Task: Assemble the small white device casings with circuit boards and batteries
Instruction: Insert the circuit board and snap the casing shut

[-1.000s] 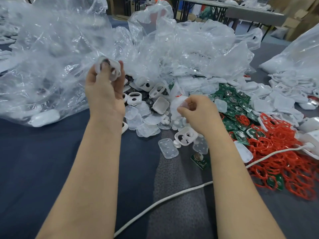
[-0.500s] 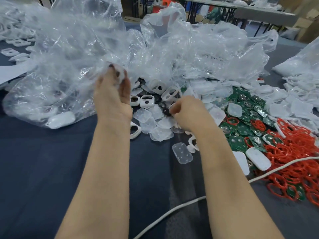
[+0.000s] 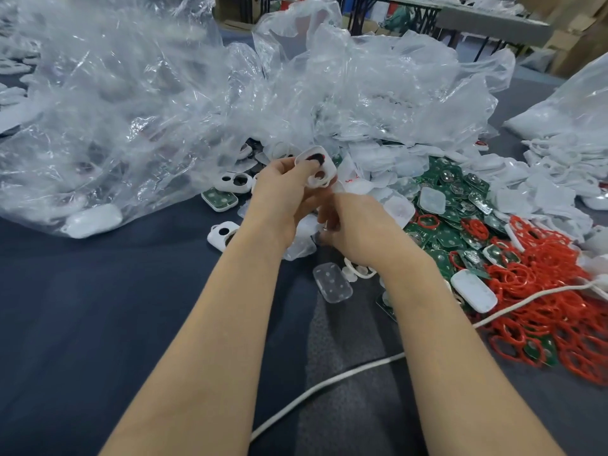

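Above a dark blue table [image 3: 82, 307] strewn with parts, a white casing [image 3: 316, 166] with two round openings is pinched in the curled fingers of the left hand [image 3: 283, 192], in front of crumpled clear plastic bags [image 3: 131, 110]. Just beside it, the right hand [image 3: 362, 228] is curled, its fingertips hidden; whether anything is held cannot be told. Green circuit boards [image 3: 449, 240] and red rings [image 3: 559, 311] are heaped at right.

A worktable [image 3: 82, 307] draped in dark blue-grey cloth fills the foreground under even, soft light. Behind it stands a long grey-topped table [image 3: 493, 19] on black metal legs [image 3: 352, 18], with brown cardboard boxes [image 3: 579, 37] stacked at the far right.
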Tool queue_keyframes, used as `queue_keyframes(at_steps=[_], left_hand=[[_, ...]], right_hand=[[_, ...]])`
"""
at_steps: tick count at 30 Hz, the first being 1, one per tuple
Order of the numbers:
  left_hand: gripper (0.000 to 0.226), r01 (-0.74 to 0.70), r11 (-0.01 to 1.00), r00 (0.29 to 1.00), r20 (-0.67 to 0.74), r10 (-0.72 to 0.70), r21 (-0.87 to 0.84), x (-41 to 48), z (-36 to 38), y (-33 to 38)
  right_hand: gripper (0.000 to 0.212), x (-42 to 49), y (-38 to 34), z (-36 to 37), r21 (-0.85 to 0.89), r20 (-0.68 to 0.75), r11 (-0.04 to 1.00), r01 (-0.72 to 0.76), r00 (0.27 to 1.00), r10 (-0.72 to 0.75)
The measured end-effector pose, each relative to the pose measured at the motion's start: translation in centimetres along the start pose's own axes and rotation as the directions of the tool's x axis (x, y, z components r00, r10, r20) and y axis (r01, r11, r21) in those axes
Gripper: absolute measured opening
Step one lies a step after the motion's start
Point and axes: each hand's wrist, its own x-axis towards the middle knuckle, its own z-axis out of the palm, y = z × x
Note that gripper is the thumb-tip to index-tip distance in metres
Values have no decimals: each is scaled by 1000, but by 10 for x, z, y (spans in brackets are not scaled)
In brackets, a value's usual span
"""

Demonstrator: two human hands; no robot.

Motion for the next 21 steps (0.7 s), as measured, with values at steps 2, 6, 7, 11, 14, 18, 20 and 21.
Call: queue_keyframes(at_steps=[2, 6, 7, 11, 14, 18, 20, 21], left_hand=[[30, 5, 1000, 1000, 6, -5, 7, 0, 2, -2], [29, -7, 999, 1000, -2, 7, 41, 0, 4, -6], [29, -14, 998, 1000, -13, 15, 66, 2, 4, -6], [26, -71, 982, 996, -37, 79, 177, 5, 5, -11], [15, -108, 962, 993, -16, 116, 250, 6, 5, -15], [21, -125, 949, 991, -10, 134, 289, 8, 5, -18], [22, -136, 950, 990, -2, 142, 281, 8, 6, -19], [22, -138, 951, 990, 3, 143, 278, 8, 7, -20]], right_hand=[[13, -1, 3, -1, 21, -34, 1000, 20, 999, -19], [22, -9, 14, -10, 251, -131, 968, 7, 991, 26], [22, -11, 19, -14, 361, -135, 932, -25, 988, 79], [25, -17, 32, -25, 852, -69, 521, -51, 976, 208], [19, -19, 33, -25, 956, -20, 291, -37, 981, 192], [16, -18, 34, -25, 972, -44, 237, 1, 984, 173], [16, -18, 34, -25, 959, -67, 284, 14, 982, 177], [16, -17, 34, -24, 952, -78, 305, 19, 980, 182]])
